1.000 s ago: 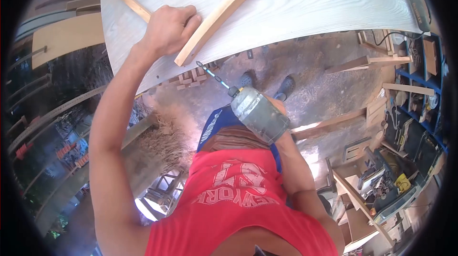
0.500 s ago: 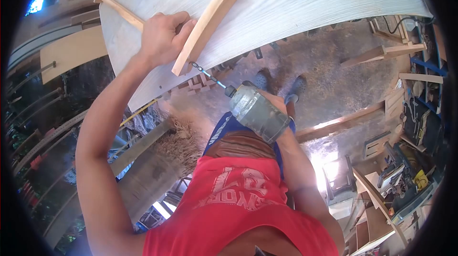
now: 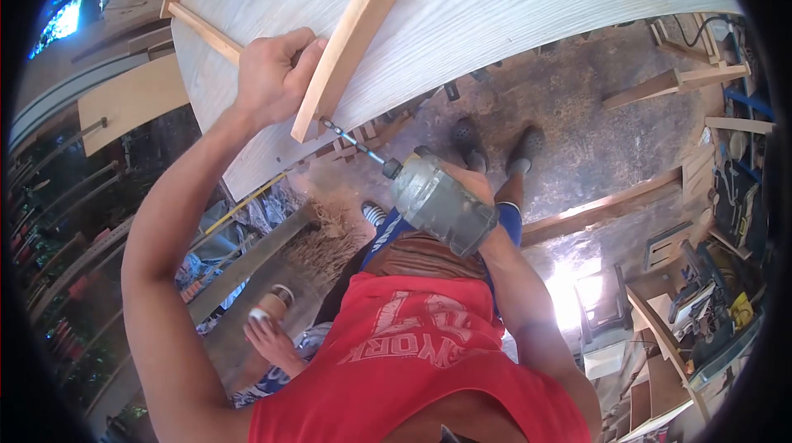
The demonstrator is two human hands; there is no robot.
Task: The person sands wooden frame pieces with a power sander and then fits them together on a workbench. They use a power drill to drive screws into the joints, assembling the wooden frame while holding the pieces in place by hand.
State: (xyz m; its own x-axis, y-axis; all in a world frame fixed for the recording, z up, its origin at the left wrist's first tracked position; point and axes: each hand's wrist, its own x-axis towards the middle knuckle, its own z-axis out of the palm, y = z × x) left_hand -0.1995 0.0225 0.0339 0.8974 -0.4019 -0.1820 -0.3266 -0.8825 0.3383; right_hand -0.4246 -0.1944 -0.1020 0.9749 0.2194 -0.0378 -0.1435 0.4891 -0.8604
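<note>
My left hand (image 3: 280, 72) is closed round the edge of a wooden strip (image 3: 351, 30) that stands on a pale wood-grain panel (image 3: 511, 14). The grey power drill (image 3: 441, 204) is in my right hand (image 3: 472, 183), whose fingers are partly hidden behind its body. A long bit (image 3: 355, 139) reaches from the drill to the side of the strip, close to its lower end. A thinner wooden piece (image 3: 206, 30) lies on the panel left of my left hand.
Another person's hand (image 3: 272, 340) holds a cup-like object (image 3: 276, 301) at the lower left. Wood shavings (image 3: 330, 237) lie on the floor. Tools (image 3: 714, 299) and timber pieces fill the right side, and a wooden beam (image 3: 602, 210) crosses the floor.
Another person's hand with the cup-like object and a striped shoe have come into view at the lower left. The strip and my left hand sit slightly further left in the view.
</note>
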